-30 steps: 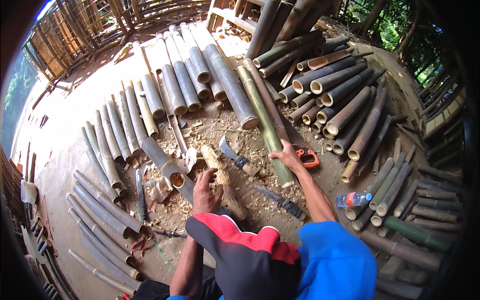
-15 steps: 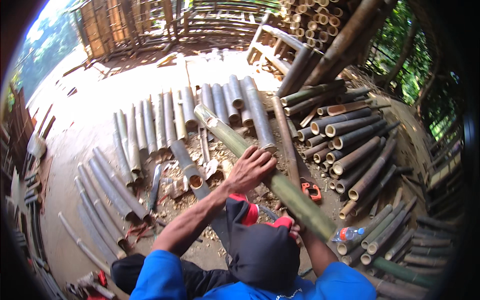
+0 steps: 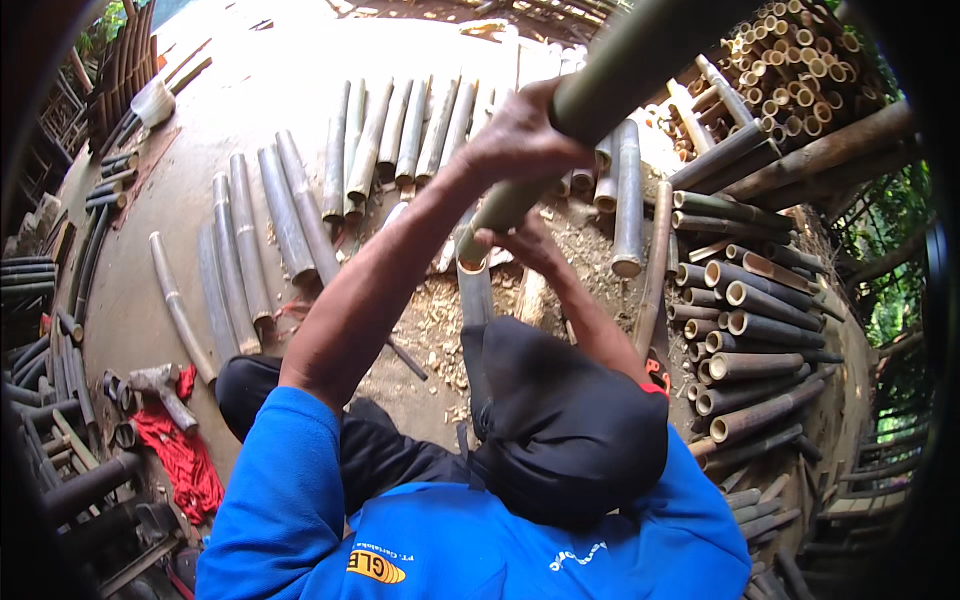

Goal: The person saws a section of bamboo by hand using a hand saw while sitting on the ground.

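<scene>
A thick green bamboo tube (image 3: 640, 65) slants up toward the far right and leaves the picture at the top. My left hand (image 3: 528, 138) is closed around its middle. Lower down, my right hand (image 3: 524, 243) grips the tube near its bottom end, with some fingers hidden behind it. That end meets the opening in a darker bamboo piece (image 3: 476, 300) between my legs; whether it sits inside or only rests there, I cannot tell. Wood chips (image 3: 420, 310) lie scattered around.
Cut bamboo tubes (image 3: 405, 130) lie in rows ahead and to the left. More are piled at the right (image 3: 765, 365), with a stack of bamboo ends (image 3: 800, 65) behind. A red cloth (image 3: 180, 455) lies at the left. An orange handle (image 3: 657, 373) shows beside my right arm.
The bamboo tube has swung from lying across my right leg to a raised slant, its low end now at the darker bamboo. Both hands moved forward with it, and the view has shifted.
</scene>
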{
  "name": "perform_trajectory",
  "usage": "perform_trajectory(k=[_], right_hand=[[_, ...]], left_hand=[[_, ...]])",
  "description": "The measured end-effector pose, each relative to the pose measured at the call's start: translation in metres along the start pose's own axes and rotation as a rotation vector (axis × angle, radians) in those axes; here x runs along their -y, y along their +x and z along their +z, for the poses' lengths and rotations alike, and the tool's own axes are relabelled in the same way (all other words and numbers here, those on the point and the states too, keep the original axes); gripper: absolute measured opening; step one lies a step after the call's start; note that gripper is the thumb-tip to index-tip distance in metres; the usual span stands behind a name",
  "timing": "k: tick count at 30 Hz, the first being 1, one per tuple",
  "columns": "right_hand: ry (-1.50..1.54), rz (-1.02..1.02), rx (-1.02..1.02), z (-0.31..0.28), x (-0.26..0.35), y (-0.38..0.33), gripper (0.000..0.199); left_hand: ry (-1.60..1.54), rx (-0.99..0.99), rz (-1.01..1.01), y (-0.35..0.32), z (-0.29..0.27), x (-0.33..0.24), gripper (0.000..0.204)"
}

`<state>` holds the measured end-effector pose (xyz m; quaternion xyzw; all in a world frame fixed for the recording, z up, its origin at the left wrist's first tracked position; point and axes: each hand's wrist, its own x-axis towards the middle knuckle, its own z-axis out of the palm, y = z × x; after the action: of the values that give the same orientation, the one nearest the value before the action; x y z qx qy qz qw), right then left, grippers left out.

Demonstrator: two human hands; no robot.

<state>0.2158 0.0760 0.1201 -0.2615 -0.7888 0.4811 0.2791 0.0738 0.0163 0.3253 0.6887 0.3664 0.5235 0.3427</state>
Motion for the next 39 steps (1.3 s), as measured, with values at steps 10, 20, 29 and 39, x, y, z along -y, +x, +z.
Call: perform_trajectory(k=[10, 20, 29, 39], right_hand=[[-0.136, 0.188, 0.124, 0.02, -0.03, 0.021, 0.038], [-0.049, 0.06, 0.001, 0.03, -0.05, 0.012, 0.031], [-0.259, 0.192, -0.034, 0.043, -0.053, 0.013, 0.044], [-0.604, 0.344, -0.379, 0.063, -0.108, -0.136, 0.056]], left_hand=[[0.021, -0.371, -0.026, -0.028, -0.018, 0.06, 0.052], [0.018, -0.327, 0.003, -0.031, -0.011, 0.073, 0.047], [0.097, -0.277, -0.08, -0.047, -0.022, 0.084, 0.061], [-0.065, -0.378, -0.044, -0.038, -0.017, 0.02, 0.049]])
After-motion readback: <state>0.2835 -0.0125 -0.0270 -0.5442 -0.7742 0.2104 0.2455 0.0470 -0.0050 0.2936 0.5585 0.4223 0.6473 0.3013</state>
